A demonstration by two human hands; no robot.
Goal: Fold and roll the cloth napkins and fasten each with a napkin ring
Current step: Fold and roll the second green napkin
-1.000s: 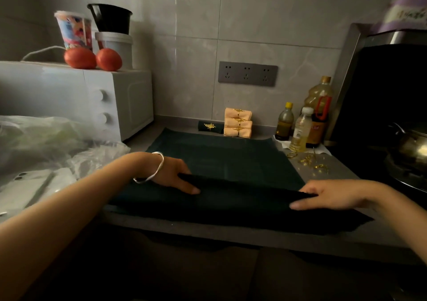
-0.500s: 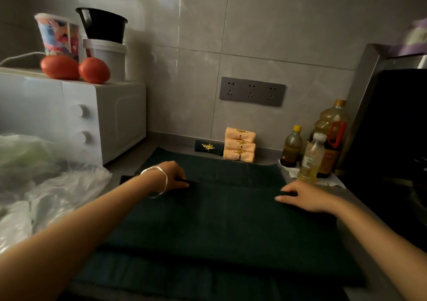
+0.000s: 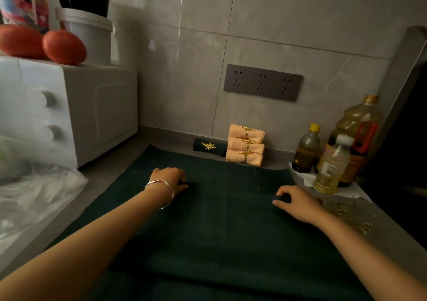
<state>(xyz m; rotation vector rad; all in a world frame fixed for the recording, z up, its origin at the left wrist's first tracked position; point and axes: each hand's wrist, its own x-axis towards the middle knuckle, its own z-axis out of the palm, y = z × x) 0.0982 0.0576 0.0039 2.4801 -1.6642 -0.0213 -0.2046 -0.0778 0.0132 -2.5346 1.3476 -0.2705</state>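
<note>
A dark green cloth napkin [image 3: 221, 227] lies spread on the grey counter, its near half folded over toward the wall. My left hand [image 3: 169, 178], with a silver bangle on the wrist, pinches the folded edge on the left. At the right end of that same edge, my right hand [image 3: 298, 205] grips the cloth. Against the wall stand three rolled peach napkins [image 3: 246, 145] stacked with gold leaf rings, and beside them one rolled dark green napkin [image 3: 209, 146] with a gold ring. Several loose gold napkin rings [image 3: 342, 210] lie right of my right hand.
A white microwave [image 3: 69, 113] with tomatoes [image 3: 63, 46] and tubs on top stands at the left. Clear plastic bags [image 3: 34, 199] lie in front of it. Oil bottles [image 3: 332, 162] cluster at the right rear beside a dark stove hood side. A socket strip [image 3: 262, 82] is on the tiled wall.
Both hands carried the napkin's near edge away from me and laid it down across the cloth, making a fold. The camera moved closer and lower toward the wall.
</note>
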